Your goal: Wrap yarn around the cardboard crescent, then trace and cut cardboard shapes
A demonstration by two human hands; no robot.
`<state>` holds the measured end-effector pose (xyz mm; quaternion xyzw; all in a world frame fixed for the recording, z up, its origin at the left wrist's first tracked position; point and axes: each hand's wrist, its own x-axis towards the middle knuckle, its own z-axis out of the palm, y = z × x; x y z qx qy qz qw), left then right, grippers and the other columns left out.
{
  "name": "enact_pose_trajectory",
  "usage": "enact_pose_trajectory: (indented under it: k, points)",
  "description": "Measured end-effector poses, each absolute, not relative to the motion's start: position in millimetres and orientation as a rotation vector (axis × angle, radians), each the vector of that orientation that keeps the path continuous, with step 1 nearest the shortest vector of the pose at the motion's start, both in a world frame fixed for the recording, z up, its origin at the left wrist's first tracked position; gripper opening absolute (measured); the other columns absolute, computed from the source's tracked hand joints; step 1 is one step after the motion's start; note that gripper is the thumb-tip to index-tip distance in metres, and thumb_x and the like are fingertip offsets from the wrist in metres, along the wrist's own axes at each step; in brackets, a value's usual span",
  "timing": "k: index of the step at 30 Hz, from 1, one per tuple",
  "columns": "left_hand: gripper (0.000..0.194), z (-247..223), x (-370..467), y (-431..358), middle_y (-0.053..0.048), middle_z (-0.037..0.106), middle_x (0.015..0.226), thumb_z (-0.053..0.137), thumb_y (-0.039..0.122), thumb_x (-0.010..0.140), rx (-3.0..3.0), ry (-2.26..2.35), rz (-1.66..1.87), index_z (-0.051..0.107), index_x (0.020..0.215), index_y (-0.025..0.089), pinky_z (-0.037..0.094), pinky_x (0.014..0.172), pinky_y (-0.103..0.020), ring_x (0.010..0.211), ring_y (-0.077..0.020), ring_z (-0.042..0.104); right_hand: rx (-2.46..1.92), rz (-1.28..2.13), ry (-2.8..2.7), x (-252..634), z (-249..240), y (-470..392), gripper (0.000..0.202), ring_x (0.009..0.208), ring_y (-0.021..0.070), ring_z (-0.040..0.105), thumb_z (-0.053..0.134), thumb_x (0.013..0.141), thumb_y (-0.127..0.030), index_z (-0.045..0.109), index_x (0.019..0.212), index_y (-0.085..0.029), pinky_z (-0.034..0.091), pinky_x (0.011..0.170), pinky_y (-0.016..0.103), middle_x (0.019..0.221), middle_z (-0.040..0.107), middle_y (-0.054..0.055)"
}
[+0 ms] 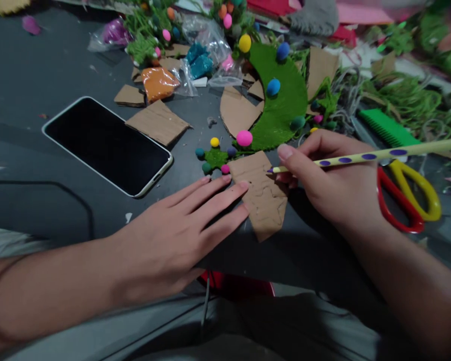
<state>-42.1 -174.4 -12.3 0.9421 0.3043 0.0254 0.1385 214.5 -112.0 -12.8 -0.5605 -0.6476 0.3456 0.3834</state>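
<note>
My right hand (323,175) grips a pale yellow coloured pencil (355,159) with purple spots. Its purple tip touches or nearly touches the upper right part of a small piece of cardboard (263,208). A star outline is drawn on that cardboard. My left hand (195,220) lies flat with fingers stretched, the fingertips resting on the cardboard's left edge. Just beyond them is a small green star (215,158) with coloured balls on its points. Above it, a green crescent (285,100) carries larger coloured balls.
A phone (108,145) lies at the left, with a cardboard scrap (160,123) over its edge. Red and yellow scissors (402,200) and a green comb (389,128) are at the right. Bags of coloured clay (160,83), cardboard pieces and green yarn (409,95) crowd the back.
</note>
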Motion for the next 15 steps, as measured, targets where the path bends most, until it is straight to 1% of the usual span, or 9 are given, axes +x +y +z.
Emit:
enact_pose_trajectory:
  k: [1, 3, 5, 7, 9, 12, 15]
  points:
    - [0.094, -12, -43, -174, -0.014, 0.022, 0.174, 0.077, 0.039, 0.081, 2.719, 0.899, 0.085, 0.034, 0.16, 0.013, 0.024, 0.133, -0.052, 0.161, -0.0351, 0.02, -1.417, 0.938, -1.64, 215, -13, -111, 0.029, 0.056, 0.0163, 0.069, 0.077, 0.091, -0.038, 0.065, 0.069, -0.023, 0.055, 0.051, 0.029, 0.067, 0.073, 0.002]
    - [0.102, -11, -44, -170, -0.015, 0.023, 0.173, 0.074, 0.057, 0.084, 2.706, 0.926, 0.114, 0.03, 0.162, 0.01, 0.024, 0.133, -0.052, 0.161, -0.0357, 0.022, -1.386, 1.047, -1.627, 216, -14, -109, 0.029, 0.056, 0.017, 0.071, 0.078, 0.09, -0.039, 0.066, 0.069, -0.023, 0.056, 0.049, 0.027, 0.064, 0.073, 0.002]
    - [0.11, -9, -46, -165, -0.017, 0.023, 0.173, 0.064, 0.076, 0.085, 2.694, 0.92, 0.131, 0.028, 0.164, 0.009, 0.025, 0.131, -0.055, 0.16, -0.0373, 0.024, -1.349, 1.113, -1.638, 216, -13, -109, 0.029, 0.055, 0.0174, 0.071, 0.08, 0.088, -0.039, 0.065, 0.068, -0.023, 0.056, 0.047, 0.026, 0.061, 0.071, 0.001]
    - [0.112, -7, -47, -161, -0.019, 0.024, 0.172, 0.053, 0.085, 0.085, 2.695, 0.905, 0.124, 0.03, 0.164, 0.009, 0.026, 0.13, -0.058, 0.16, -0.039, 0.023, -1.311, 1.162, -1.685, 215, -11, -111, 0.029, 0.055, 0.0174, 0.071, 0.084, 0.084, -0.038, 0.065, 0.067, -0.023, 0.057, 0.047, 0.025, 0.06, 0.071, 0.0]
    - [0.106, -5, -49, -157, -0.021, 0.024, 0.171, 0.048, 0.084, 0.089, 2.709, 0.912, 0.108, 0.033, 0.163, 0.01, 0.026, 0.129, -0.059, 0.16, -0.0395, 0.022, -1.27, 1.209, -1.757, 213, -8, -113, 0.029, 0.055, 0.0168, 0.071, 0.086, 0.082, -0.037, 0.065, 0.067, -0.023, 0.057, 0.048, 0.024, 0.061, 0.071, 0.0]
    - [0.097, -1, -50, -156, -0.024, 0.025, 0.17, 0.048, 0.077, 0.094, 2.73, 0.907, 0.098, 0.032, 0.164, 0.012, 0.028, 0.128, -0.059, 0.16, -0.0394, 0.021, -1.231, 1.297, -1.825, 212, -5, -114, 0.028, 0.056, 0.0158, 0.07, 0.086, 0.082, -0.037, 0.066, 0.069, -0.022, 0.056, 0.05, 0.023, 0.064, 0.073, 0.0]
    - [0.084, 4, -50, -159, -0.021, 0.026, 0.171, 0.051, 0.074, 0.095, 2.729, 0.889, 0.088, 0.038, 0.162, 0.025, 0.03, 0.126, -0.062, 0.16, -0.0386, 0.022, -1.256, 1.344, -1.708, 213, -6, -111, 0.028, 0.057, 0.0177, 0.073, 0.086, 0.081, -0.04, 0.067, 0.071, -0.022, 0.058, 0.052, 0.025, 0.065, 0.074, 0.0]
